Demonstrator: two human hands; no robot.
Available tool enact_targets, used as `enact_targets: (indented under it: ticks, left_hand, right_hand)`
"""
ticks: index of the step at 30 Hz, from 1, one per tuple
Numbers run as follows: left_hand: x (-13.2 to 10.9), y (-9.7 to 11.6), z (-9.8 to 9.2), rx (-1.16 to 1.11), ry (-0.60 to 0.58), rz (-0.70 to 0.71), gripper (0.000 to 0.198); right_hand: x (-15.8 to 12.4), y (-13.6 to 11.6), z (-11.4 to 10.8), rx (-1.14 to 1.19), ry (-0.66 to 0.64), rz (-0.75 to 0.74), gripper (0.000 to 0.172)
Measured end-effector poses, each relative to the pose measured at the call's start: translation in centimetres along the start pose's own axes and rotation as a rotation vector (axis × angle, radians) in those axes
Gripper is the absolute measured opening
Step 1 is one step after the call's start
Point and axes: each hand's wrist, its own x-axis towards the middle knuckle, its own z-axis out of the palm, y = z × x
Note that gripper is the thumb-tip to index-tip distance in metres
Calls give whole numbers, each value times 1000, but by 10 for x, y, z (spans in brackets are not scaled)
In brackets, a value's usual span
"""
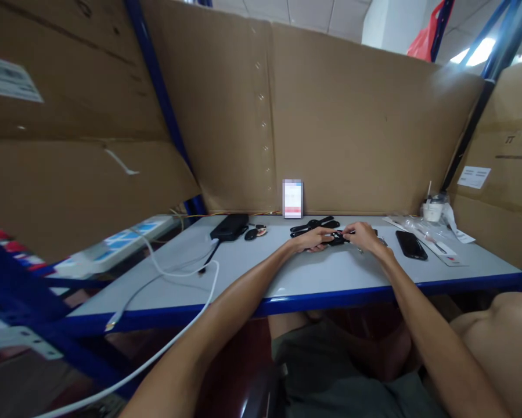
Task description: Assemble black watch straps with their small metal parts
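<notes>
Over the grey tabletop (321, 276), my left hand (313, 238) steadies a small black wristwatch (337, 237), its fingers closed at the left side. From the right, my right hand (362, 235) pinches the same watch near its strap; the fingertips hide some of it. Just behind my left hand lie more black watches (315, 224) with their straps stretched out. A dark strap-like piece and something small and shiny show partly beside my right hand, too small to make out.
A phone with a lit screen (292, 199) leans on the cardboard back wall (330, 116). A black power bank (230, 227) with a white cable (173, 274) and keys (252, 234) lie left. To the right are a black phone (411, 245), plastic packaging (435, 241) and a cup (432, 209).
</notes>
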Motion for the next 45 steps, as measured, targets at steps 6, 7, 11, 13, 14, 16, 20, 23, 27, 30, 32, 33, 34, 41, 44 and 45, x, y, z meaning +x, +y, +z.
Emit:
enact_targets:
  ticks: [6,7,11,13,14,16,20,23,27,30,32,33,34,41,44,45]
  left_hand:
    - [-1,-2,-4,35,-71,8,51]
    - [-1,-3,-4,38,-78,14,50]
    - [1,-4,-5,61,-99,5,42]
    - [1,-3,-4,71,-86,-6,41]
    - [0,-4,-4,75,-78,-10,42]
    - [1,-4,-4,83,-64,-15,45]
    - [3,-7,-3,106,-39,-14,44]
    - [5,-10,-2,113,-5,-8,40]
    - [8,-13,2,143,63,-4,34]
    - [8,-12,4,164,79,1,28]
    - [7,-10,4,162,63,-1,26]
    - [7,-8,3,152,50,-1,26]
    - [6,-7,2,139,35,0,26]
    - [1,-1,-3,100,-91,35,31]
    - [-1,0,-4,90,-106,40,38]
    - [-2,0,-4,85,-109,40,41]
  right_hand:
    - [5,4,2,181,-118,2,19]
    - [5,5,2,211,-128,14,18]
    - [2,5,8,327,-134,66,18]
    - [-1,4,14,356,-91,85,18]
    - [-3,4,18,363,-58,90,19]
    - [-9,2,24,357,27,76,20]
    - [-21,-6,28,175,172,-19,26]
    - [-27,-19,22,-35,192,-103,36]
    - [-23,-38,16,-147,119,-66,41]
    - [-15,-41,17,-70,59,63,38]
    - [-9,-35,16,6,25,88,38]
    - [-5,-30,14,34,26,79,38]
    - [-2,-24,11,51,36,65,37]
    - [25,-9,-25,156,-341,-37,22]
    - [36,-20,-51,86,-456,-50,14]
    - [37,-22,-64,22,-490,-15,11]
